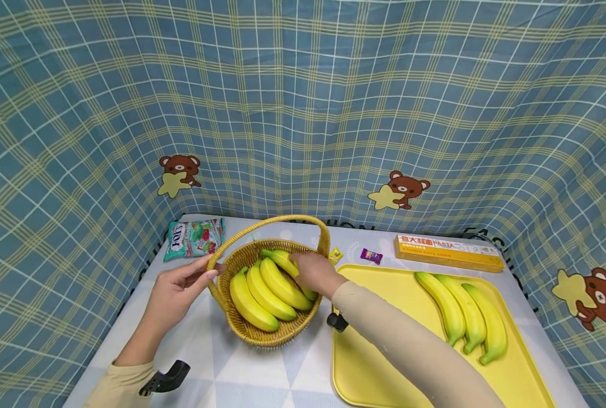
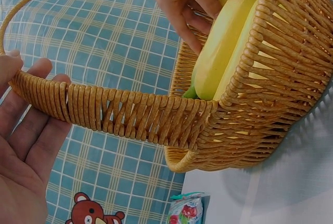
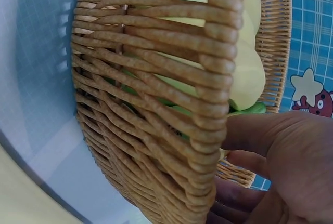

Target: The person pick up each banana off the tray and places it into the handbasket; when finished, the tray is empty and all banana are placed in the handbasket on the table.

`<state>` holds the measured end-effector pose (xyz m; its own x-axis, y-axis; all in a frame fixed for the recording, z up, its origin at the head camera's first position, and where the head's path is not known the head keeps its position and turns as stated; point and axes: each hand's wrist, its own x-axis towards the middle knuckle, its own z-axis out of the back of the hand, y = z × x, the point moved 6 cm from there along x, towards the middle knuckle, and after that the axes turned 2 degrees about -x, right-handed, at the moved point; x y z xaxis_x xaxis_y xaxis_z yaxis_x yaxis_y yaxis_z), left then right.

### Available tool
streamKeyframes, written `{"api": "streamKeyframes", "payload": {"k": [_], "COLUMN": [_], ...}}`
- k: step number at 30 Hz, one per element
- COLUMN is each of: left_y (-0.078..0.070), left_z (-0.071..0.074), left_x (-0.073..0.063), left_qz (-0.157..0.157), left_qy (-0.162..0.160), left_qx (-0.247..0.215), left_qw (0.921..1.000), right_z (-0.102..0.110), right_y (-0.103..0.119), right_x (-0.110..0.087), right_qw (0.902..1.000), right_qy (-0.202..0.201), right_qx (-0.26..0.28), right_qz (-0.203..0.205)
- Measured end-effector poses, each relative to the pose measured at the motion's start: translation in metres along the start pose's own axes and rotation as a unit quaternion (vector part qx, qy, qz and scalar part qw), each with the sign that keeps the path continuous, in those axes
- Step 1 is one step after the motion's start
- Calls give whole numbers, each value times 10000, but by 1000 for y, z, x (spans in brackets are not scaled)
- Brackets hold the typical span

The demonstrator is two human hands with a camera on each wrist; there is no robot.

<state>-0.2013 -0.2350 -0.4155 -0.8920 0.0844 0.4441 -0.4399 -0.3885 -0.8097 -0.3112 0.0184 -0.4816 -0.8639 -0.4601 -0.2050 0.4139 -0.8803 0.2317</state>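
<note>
A wicker basket point(image 1: 262, 340) with a tall arched handle point(image 2: 119, 107) stands on the table, tilted in both wrist views. Several yellow bananas point(image 1: 254, 303) with green ends lie inside it. My left hand point(image 1: 172, 292) pinches the left side of the handle between thumb and fingers. Inside the basket's right side, my right hand point(image 1: 315, 273) holds the rightmost banana point(image 1: 281, 259), its fingers down between banana and wall. The rim and weave hide part of those fingers in the right wrist view point(image 3: 291, 156).
Right of the basket, a yellow tray point(image 1: 369, 362) bears three more bananas point(image 1: 468, 314) under the right forearm's far side. Behind it lie a pasta box point(image 1: 448, 255), a purple wrapped candy point(image 1: 371, 256) and a yellow one point(image 1: 335, 254). A green candy bag point(image 1: 194, 239) lies back left.
</note>
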Motion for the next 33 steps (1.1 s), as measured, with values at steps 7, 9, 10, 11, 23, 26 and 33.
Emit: {"api": "streamKeyframes", "payload": {"k": [7, 9, 10, 11, 23, 26, 33], "left_y": [1, 1, 1, 1, 1, 2, 5], "left_z": [0, 0, 0, 0, 1, 1, 2], "left_x": [1, 1, 2, 2, 5, 5, 6], "left_qz": [-6, -17, -19, -24, -38, -19, -4], "left_qy": [12, 30, 37, 42, 41, 38, 23], "left_qx": [-10, 8, -9, -20, 36, -30, -67], "left_qw": [10000, 10000, 10000, 10000, 10000, 10000, 10000], "right_z": [-3, -3, -3, -3, -2, -2, 0], "right_y": [1, 1, 1, 1, 1, 1, 0], "right_x": [2, 2, 2, 3, 3, 3, 4], "right_qw": [9996, 9994, 9994, 9993, 9996, 9996, 9997], "right_qy": [253, 310, 322, 318, 222, 230, 208], "right_qx": [-72, -100, -116, -156, -151, -133, 23], "right_qz": [-84, -100, -108, -111, -101, -100, -88]}}
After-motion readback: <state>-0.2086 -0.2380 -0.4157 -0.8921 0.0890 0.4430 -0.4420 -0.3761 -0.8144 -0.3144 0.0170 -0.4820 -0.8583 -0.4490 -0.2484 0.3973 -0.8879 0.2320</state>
